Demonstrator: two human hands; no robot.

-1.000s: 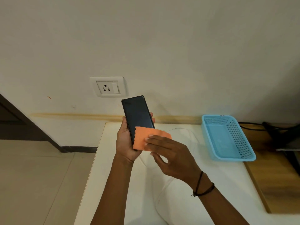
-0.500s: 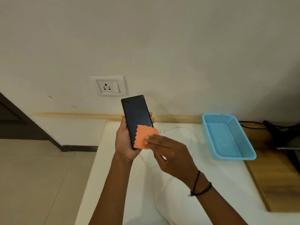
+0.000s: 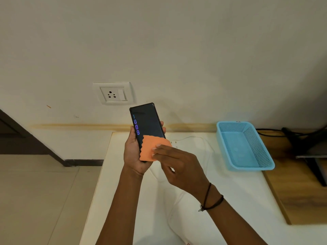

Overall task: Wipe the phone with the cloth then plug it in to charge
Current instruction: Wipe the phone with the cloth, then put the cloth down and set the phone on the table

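A black phone (image 3: 146, 121) stands nearly upright in my left hand (image 3: 133, 152), which grips it round the lower half, thumb on the left edge and fingertips on the right edge. Purple digits glow along the left side of its screen. An orange cloth (image 3: 150, 147) covers the screen's lower part. My right hand (image 3: 178, 165) presses the cloth against the phone with straight fingertips. A white charging cable (image 3: 191, 137) lies on the white table (image 3: 230, 200) behind the hands, partly hidden by them. A white wall socket (image 3: 113, 94) sits just above and left of the phone.
A light blue mesh basket (image 3: 245, 145) stands on the table at the right, with nothing in it. Beyond it is a wooden surface (image 3: 300, 191) with black cables and a dark stand. Tiled floor lies to the left of the table.
The phone's screen has lit with purple digits. The cloth under my right fingers has slid a little across the screen's lower part. My left hand holds the phone in the same place.
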